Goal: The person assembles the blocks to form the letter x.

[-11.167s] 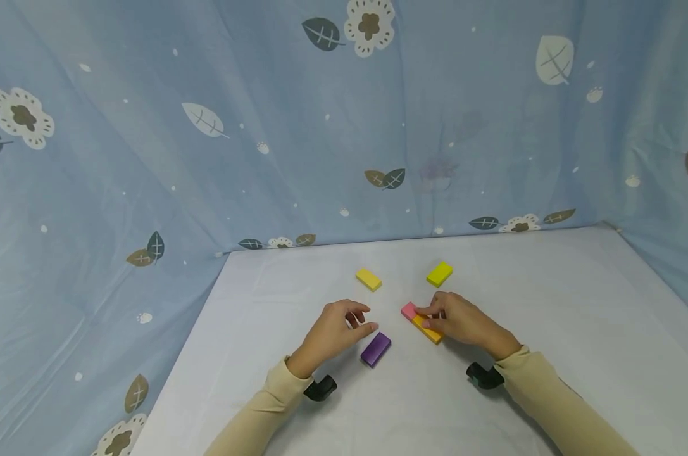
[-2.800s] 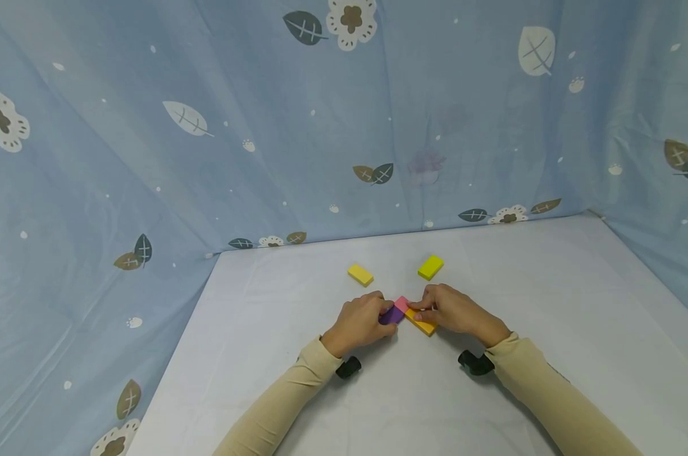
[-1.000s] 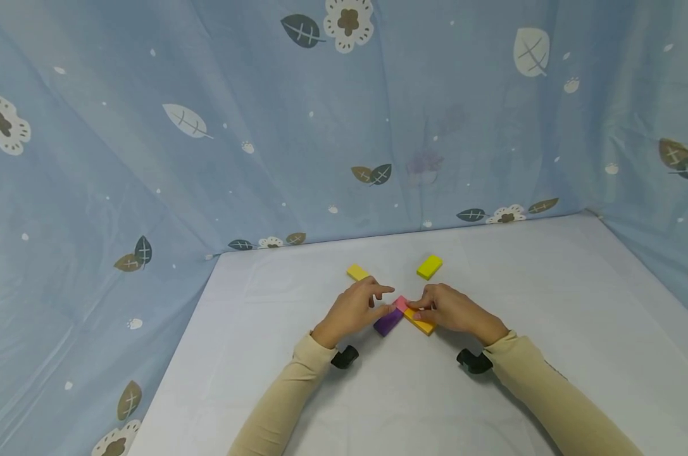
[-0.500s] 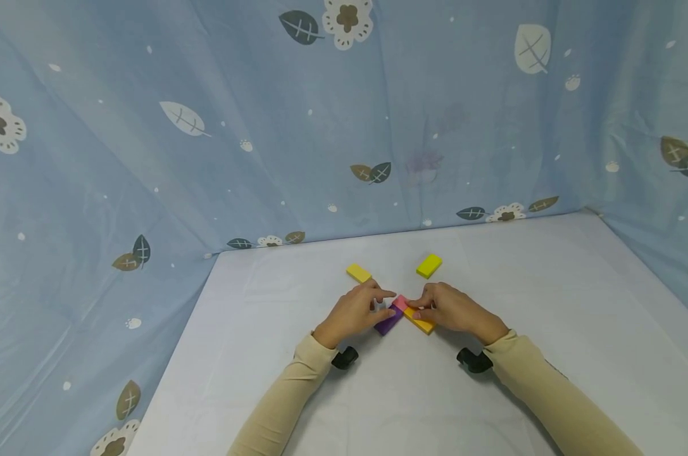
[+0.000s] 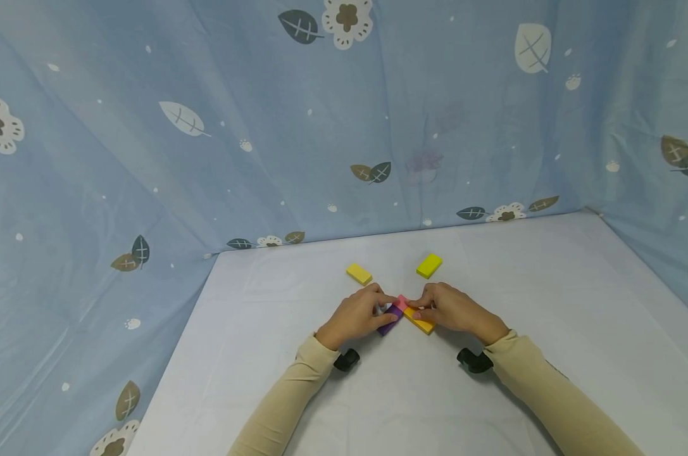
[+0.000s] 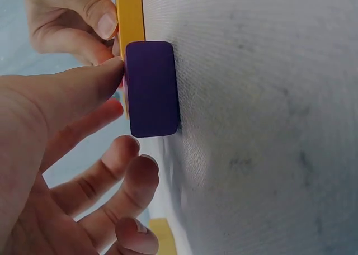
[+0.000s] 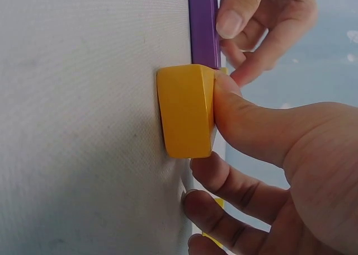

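A purple block (image 5: 387,325) and an orange block (image 5: 424,323) lie on the white cloth in a V, meeting at a pink block (image 5: 402,305) at the far corner. My left hand (image 5: 357,315) rests its thumb on top of the purple block, its index fingertip at the pink block. In the left wrist view its other fingers are relaxed beside the purple block (image 6: 152,90). With its thumb, my right hand (image 5: 454,310) presses the top of the orange block (image 7: 184,112); its index fingertip is at the pink block. The pink block is partly covered by the fingertips.
Behind the hands lie a pale yellow block (image 5: 359,273) on the left and a bright yellow-green block (image 5: 429,266) on the right. A patterned blue curtain (image 5: 298,139) hangs along the far edge of the white-covered table (image 5: 412,405).
The purple block has been brought from the left to the pink and orange blocks. My left hand loosened its grip on it, then lowered its index finger to the pink block. My right hand stays.
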Action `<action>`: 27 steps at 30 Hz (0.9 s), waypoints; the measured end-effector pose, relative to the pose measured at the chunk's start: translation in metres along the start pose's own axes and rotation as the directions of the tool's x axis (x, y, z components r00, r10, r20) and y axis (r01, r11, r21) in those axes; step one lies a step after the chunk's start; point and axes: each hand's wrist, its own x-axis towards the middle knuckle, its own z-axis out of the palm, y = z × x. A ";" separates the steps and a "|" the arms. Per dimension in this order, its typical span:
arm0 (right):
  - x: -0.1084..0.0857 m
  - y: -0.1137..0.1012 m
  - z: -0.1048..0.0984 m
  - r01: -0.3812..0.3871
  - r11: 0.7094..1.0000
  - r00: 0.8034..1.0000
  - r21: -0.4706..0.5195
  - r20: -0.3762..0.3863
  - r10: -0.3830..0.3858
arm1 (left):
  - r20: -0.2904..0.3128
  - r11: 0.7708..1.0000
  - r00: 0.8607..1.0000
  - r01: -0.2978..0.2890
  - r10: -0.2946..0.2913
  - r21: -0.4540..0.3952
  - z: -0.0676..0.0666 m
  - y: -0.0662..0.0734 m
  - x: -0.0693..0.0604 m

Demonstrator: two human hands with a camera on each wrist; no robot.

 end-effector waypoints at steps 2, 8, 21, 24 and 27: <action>0.000 0.000 0.000 0.000 1.000 1.000 -0.002 0.003 0.000 | 0.005 1.000 1.000 -0.005 0.005 -0.001 0.001 0.000 0.000; -0.001 -0.002 -0.001 -0.010 1.000 1.000 -0.006 0.007 0.010 | 0.007 1.000 1.000 -0.007 0.007 -0.002 0.001 -0.001 0.000; -0.001 -0.004 0.000 -0.009 1.000 1.000 -0.007 0.003 0.009 | 0.003 0.999 1.000 0.006 -0.006 0.036 0.002 0.000 0.000; -0.001 -0.003 -0.001 -0.009 1.000 1.000 0.018 0.007 0.009 | 0.011 0.999 1.000 0.011 -0.011 0.035 0.001 0.002 0.000; 0.000 -0.003 0.000 -0.014 0.999 1.000 0.045 0.014 0.013 | 0.018 1.000 1.000 0.019 -0.019 0.021 -0.001 0.003 0.000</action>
